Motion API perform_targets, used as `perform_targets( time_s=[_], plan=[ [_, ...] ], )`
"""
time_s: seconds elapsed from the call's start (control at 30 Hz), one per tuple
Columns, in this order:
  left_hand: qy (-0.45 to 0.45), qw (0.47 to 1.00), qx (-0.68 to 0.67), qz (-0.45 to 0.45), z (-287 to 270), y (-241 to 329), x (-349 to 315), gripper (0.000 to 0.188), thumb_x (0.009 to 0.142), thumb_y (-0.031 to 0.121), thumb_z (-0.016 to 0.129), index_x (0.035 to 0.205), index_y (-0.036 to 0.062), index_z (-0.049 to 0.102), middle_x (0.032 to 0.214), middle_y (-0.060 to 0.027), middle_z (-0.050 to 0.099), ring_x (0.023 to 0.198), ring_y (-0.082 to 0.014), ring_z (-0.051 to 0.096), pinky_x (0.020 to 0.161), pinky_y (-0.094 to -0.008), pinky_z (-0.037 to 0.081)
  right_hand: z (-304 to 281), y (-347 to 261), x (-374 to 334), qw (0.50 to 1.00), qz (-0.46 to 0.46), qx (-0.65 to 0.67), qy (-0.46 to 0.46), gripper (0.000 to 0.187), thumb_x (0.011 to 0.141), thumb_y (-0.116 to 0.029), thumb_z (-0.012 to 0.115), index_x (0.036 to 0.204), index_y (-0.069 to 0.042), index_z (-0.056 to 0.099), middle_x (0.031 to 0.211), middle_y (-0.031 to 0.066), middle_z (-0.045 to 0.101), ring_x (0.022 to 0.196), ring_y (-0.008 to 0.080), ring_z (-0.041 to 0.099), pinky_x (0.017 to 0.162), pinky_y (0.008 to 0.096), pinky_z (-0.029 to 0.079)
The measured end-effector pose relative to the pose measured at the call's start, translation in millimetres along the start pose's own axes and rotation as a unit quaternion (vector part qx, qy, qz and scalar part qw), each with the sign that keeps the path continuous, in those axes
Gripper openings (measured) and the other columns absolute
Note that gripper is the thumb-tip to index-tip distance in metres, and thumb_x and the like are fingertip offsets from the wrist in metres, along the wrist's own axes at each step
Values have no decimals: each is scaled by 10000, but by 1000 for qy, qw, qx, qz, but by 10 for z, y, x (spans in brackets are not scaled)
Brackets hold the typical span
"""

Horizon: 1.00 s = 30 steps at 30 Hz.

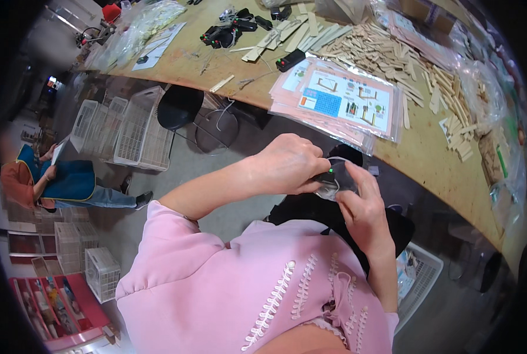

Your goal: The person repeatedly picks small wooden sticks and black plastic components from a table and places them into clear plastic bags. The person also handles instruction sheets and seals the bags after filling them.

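Observation:
In front of my chest, my left hand (290,164) is closed, its fingertips on a small black box (326,175) with a green spot. The box resembles the black battery boxes on the table, and my fingers hide much of it. A pale wire curls beside it. My right hand (365,206) faces it from the right, thumb and fingers curled on what looks like a clear plastic bag (343,171) around the box. Both hands are held off the near edge of the table.
Printed sheets in clear bags (349,103) lie stacked on the wooden table (175,74). Beyond them are a heap of wooden sticks (369,50), a single black battery box (291,60) and a pile of others (231,32). A black stool (181,107), white crates (142,130) and a seated person (54,177) are leftward.

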<state>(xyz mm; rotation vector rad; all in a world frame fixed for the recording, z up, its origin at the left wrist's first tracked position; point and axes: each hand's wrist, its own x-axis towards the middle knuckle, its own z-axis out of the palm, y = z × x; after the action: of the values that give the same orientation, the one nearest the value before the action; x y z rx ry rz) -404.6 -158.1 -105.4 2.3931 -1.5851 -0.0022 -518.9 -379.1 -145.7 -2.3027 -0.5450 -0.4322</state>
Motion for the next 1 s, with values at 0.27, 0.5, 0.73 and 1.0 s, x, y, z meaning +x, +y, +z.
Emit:
perform_targets(
  time_s=[0.27, 0.5, 0.73, 1.0],
  plan=[
    [25, 978, -208, -19, -112, -88, 169, 318, 868, 281, 827, 1078, 75, 706, 897, -96, 692, 813, -265, 700, 710, -379, 565, 27, 46, 9, 1000, 0, -13, -6, 84, 797, 38, 757, 861, 29, 703, 1385, 257, 613, 1273, 431, 608, 1031, 465, 540],
    [230, 914, 118, -311, 59, -2473, -207, 354, 912, 346, 760, 1113, 56, 724, 1027, -163, 708, 983, -382, 689, 860, -458, 557, -58, 72, 28, 998, 48, -22, -22, 114, 810, 43, 753, 917, 19, 723, 1425, 249, 601, 1308, 431, 579, 1081, 461, 492],
    [300, 880, 70, -360, 394, -2723, -44, 292, 909, 347, 728, 1013, 74, 740, 1048, -177, 680, 1001, -403, 670, 857, -494, 549, -44, 117, -11, 993, 103, -10, -49, 116, 848, 58, 739, 959, 27, 726, 1448, 235, 589, 1333, 411, 564, 1108, 455, 465],
    [408, 846, 89, -332, 588, -2839, -56, 199, 939, 234, 648, 919, 41, 694, 959, -184, 656, 921, -397, 666, 791, -517, 553, 90, 181, 33, 995, 90, 4, -51, 119, 846, 71, 720, 958, 31, 713, 1447, 246, 573, 1337, 422, 554, 1111, 458, 463]
  ],
)
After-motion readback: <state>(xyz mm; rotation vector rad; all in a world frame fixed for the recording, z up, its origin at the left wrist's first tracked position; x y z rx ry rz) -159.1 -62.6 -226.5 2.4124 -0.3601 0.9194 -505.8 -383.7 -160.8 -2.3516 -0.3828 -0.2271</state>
